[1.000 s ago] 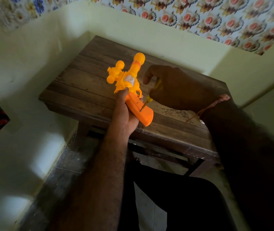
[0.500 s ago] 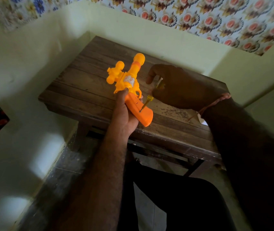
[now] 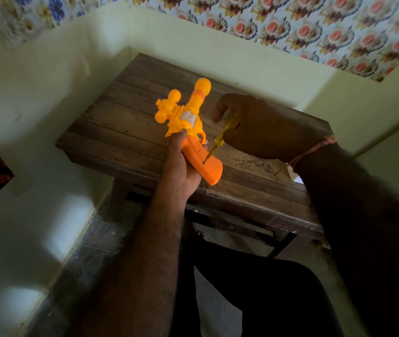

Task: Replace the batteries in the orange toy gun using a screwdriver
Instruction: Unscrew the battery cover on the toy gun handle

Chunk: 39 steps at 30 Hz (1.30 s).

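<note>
A dark wooden table (image 3: 130, 132) of worn planks stands pushed into a corner where two pale yellow-green walls (image 3: 55, 88) meet. Above the painted part runs a band of floral wallpaper (image 3: 315, 27), with red-orange blooms on the far wall and blue flowers on the left one. The floor (image 3: 89, 251) below is dark speckled stone. Soft patches of light (image 3: 72, 215) fall low on the left wall, and the right side lies in shadow

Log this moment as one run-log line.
step: unscrewing grip | left hand: holds toy gun | right hand: holds screwdriver, tip on grip | over wooden table
</note>
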Available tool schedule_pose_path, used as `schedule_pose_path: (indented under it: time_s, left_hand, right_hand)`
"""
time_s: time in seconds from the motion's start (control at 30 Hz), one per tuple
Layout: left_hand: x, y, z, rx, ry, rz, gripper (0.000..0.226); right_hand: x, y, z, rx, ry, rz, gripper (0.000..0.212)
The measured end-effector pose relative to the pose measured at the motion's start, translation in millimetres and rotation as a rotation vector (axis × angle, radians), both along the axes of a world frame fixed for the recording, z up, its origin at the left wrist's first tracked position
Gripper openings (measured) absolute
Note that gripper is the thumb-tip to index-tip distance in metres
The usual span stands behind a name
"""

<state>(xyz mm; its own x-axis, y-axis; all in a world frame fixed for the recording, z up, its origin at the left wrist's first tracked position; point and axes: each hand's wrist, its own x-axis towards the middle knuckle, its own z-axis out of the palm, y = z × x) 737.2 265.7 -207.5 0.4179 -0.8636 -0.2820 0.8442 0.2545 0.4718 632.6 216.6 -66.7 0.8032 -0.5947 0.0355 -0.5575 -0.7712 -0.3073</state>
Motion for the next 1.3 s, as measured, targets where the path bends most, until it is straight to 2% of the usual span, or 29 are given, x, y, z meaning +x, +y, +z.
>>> schedule_pose_path:
  time_s: [0.07, 0.23, 0.5, 0.67, 0.77, 0.83, 0.9, 1.07, 1.17, 1.3]
  left_hand:
    - [-1, 0, 1, 0.007, 0.022, -0.001, 0.023]
    - [0, -1, 1, 0.001, 0.032, 0.002, 0.021]
    - [0, 0, 1, 0.026, 0.022, -0.006, 0.027]
    - [0, -2, -1, 0.004, 0.022, -0.004, 0.026]
    - [1, -3, -2, 0.008, 0.053, 0.016, 0.036]
    - [1, -3, -2, 0.003, 0.072, 0.018, 0.034]
    - [1, -3, -1, -0.013, 0.071, 0.02, 0.032]
    - [-1, -5, 1, 0.001, 0.019, 0.03, 0.04]
    - [-3, -6, 3, -0.011, -0.023, -0.011, 0.045]
    - [-7, -9, 5, -0.002, -0.117, -0.079, 0.054]
  right_hand:
    - [1, 0, -1, 0.009, 0.007, 0.009, 0.022]
    - [4, 2, -5, -0.088, -0.032, -0.034, 0.004]
    - [0, -1, 1, -0.015, 0.002, -0.015, 0.023]
    - [-4, 0, 1, 0.044, -0.068, -0.058, 0.018]
    - [-23, -8, 1, 0.158, -0.316, -0.195, 0.012]
    - [-42, -16, -14, 0.159, -0.483, -0.369, 0.009]
    - [-59, -21, -47, 0.131, -0.55, -0.562, 0.008]
    - [-81, -31, -126, 0.258, -0.518, -0.897, 0.006]
    - [-84, -26, -141, 0.206, -0.514, -0.872, 0.01]
    - [-81, -29, -147, 0.188, -0.407, -0.814, 0.012]
